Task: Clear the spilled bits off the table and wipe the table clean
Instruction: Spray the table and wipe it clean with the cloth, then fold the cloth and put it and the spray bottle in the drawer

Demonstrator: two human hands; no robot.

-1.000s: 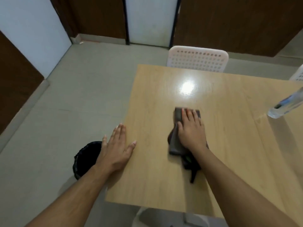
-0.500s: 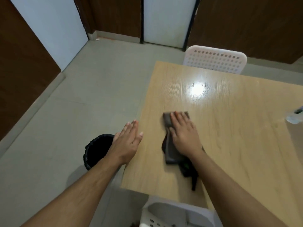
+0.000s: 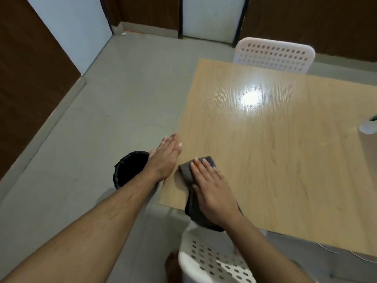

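My right hand point(image 3: 212, 188) lies flat on a dark grey cloth point(image 3: 186, 170) and presses it onto the light wooden table point(image 3: 275, 152), close to the table's near left corner. Part of the cloth hangs over the near edge. My left hand point(image 3: 165, 156) is held flat with fingers together just off the table's left edge, beside the cloth, and holds nothing. Below the left hand a black bin point(image 3: 130, 170) stands on the floor. No loose bits show on the tabletop.
A white perforated chair point(image 3: 273, 55) stands at the table's far side. Another white chair point(image 3: 212, 262) is at the near side below my right arm. A clear plastic bottle point(image 3: 369, 125) shows partly at the right edge. Grey floor lies to the left.
My right hand slid the cloth toward the table's near left corner. My left hand moved off the tabletop to just beyond the left edge, above the bin.
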